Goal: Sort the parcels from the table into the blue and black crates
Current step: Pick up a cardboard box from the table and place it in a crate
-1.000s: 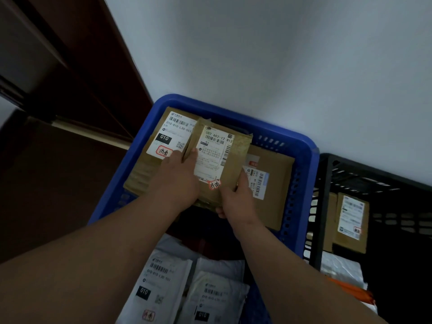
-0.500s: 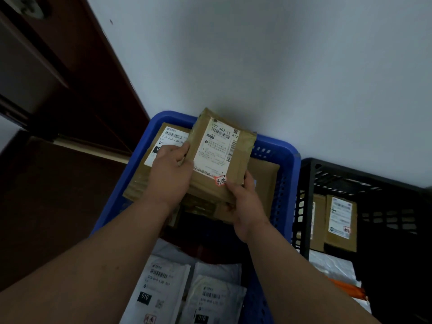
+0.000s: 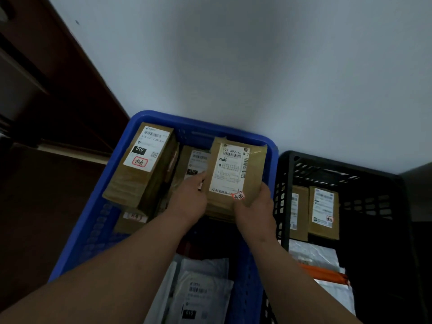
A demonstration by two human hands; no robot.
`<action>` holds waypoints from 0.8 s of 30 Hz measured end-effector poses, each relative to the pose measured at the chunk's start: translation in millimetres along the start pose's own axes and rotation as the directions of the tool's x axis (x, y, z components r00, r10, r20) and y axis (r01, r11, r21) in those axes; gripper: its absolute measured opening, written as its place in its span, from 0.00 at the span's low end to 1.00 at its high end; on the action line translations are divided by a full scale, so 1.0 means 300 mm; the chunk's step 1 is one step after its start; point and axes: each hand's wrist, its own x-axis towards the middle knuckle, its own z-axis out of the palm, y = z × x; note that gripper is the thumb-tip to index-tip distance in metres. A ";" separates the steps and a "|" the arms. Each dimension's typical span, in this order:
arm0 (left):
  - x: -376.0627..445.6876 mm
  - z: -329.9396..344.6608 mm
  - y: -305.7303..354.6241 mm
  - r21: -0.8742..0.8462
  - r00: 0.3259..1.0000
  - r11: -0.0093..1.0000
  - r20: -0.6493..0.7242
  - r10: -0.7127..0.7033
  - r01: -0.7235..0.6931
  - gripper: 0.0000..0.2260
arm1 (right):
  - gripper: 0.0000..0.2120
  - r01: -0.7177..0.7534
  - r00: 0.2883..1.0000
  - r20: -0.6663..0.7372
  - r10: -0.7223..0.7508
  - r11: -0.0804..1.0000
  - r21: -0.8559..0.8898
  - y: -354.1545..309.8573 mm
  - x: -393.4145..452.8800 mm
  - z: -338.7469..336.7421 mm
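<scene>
Parcel [image 3: 236, 174], brown w/ white label, sits tilted over far right corner of blue crate [image 3: 93, 228], label up. Left hand [image 3: 190, 202] grips its left edge, right hand [image 3: 254, 211] curls round lower right corner (thumb by the red stamp). Two more brown boxes [image 3: 145, 164] lie to its left inside. Black crate [image 3: 287, 195] stands just beside, w/ boxes & bags in it.

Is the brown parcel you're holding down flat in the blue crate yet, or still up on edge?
Up on edge. The brown parcel stands tilted, label facing the camera, gripped by left hand and right hand inside the blue crate.
</scene>
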 end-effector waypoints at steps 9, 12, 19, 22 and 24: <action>0.038 0.041 0.033 -0.015 0.997 0.999 0.062 -0.041 0.042 0.25 | 0.27 0.208 0.974 0.008 -0.226 0.882 -0.423 0.002 0.012 -0.056; 0.047 0.036 0.042 -0.084 0.988 0.988 0.094 -0.120 0.128 0.28 | 0.30 0.256 0.959 0.022 -0.283 0.828 -0.500 0.003 0.033 -0.070; 0.016 0.027 0.062 -0.051 0.977 0.985 0.146 -0.155 0.164 0.31 | 0.52 0.324 0.945 0.188 -0.268 0.685 -0.652 0.025 0.075 -0.086; 0.007 0.050 0.102 -0.041 0.985 0.992 0.132 -0.113 0.119 0.30 | 0.47 0.321 0.941 0.146 -0.305 0.673 -0.666 0.025 0.088 -0.097; 0.004 0.063 0.124 -0.022 0.990 0.996 0.113 -0.088 0.091 0.30 | 0.45 0.318 0.940 0.132 -0.313 0.672 -0.669 0.027 0.084 -0.096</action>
